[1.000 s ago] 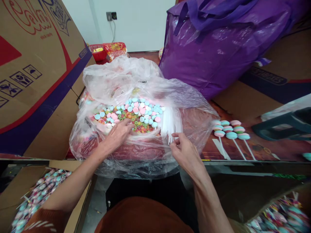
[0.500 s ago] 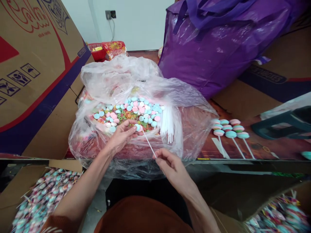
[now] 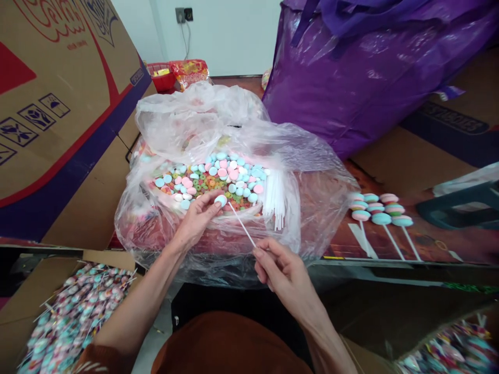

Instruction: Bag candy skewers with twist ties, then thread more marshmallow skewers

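Observation:
Between the thumb and fingers of my left hand is a light blue, round marshmallow. My right hand pinches the lower end of a thin white stick, which slants up to the left. The stick's upper tip is close beside the marshmallow; I cannot tell whether they touch. Just beyond my hands, blue, pink and white marshmallows lie with small gummy rings in a clear plastic bag. A bundle of white sticks rests to the right of the candies.
Several stacked candy sticks lie on the table at right, near a dark green tool-like object. A large purple bag and a carton flank the work area. Below the table edge are boxes of wrapped lollipops.
The view has shifted slightly, so the scene sits further right. The pink piece beside the blue marshmallow no longer shows. Both hands keep their pinches.

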